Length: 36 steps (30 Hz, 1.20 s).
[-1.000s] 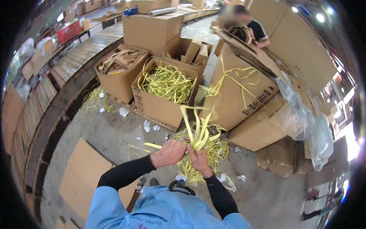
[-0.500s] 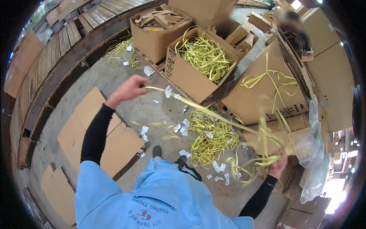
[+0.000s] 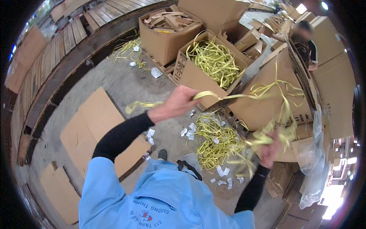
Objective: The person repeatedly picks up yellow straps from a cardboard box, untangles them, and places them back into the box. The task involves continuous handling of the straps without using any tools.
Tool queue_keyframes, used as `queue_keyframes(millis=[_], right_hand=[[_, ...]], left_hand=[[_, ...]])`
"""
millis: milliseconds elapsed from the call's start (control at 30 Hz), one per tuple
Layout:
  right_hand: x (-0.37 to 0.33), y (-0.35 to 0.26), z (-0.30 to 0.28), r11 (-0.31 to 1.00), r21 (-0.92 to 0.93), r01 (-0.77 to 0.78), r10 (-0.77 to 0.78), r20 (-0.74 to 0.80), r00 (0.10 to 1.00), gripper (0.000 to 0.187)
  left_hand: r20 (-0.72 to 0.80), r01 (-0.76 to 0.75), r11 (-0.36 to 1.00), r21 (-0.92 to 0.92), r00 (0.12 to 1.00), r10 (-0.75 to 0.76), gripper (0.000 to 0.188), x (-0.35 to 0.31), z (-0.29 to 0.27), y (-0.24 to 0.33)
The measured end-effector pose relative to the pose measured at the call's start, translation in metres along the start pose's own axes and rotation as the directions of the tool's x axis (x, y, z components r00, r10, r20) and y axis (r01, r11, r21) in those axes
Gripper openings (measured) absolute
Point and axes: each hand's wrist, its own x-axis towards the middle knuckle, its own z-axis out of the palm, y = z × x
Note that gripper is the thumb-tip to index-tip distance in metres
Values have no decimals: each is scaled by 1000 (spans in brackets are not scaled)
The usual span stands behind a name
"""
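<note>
Now my left hand [image 3: 176, 104] pinches one yellow strap [image 3: 232, 97] | right hand [image 3: 270, 149] fisted on strap bundle [image 3: 263, 138] | loose strap pile [image 3: 217, 139] on floor at 6 o'clock of strap-filled box [image 3: 206, 70], still ungathered.

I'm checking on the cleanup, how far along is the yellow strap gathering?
Partly done. One open box already holds a heap of yellow straps. In hand: the left hand pinches one long strap stretched across to the right hand, which grips a tangled bundle. Left: a big pile of straps and white paper scraps on the floor, plus loose straps near the pallets.
</note>
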Motion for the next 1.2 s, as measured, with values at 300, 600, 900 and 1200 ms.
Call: queue_keyframes(millis=[300, 600, 900, 1200], right_hand=[[24, -32, 318, 751, 611, -249, 104, 263, 959, 37], [271, -48, 336, 779, 623, -72, 16, 94, 995, 16], [536, -156, 305, 690, 723, 39, -222, 160, 962, 21], [659, -16, 313, 925, 374, 61, -198, 341, 919, 28]], left_hand=[[-130, -54, 218, -974, 927, -352, 23, 102, 40, 36], [-140, -5, 775, -632, 984, -108, 50, 167, 26, -45], [-100, 198, 923, -331, 965, -243, 59, 200, 57, -151], [-450, 312, 889, -335, 776, -442, 67, 288, -27, -272]])
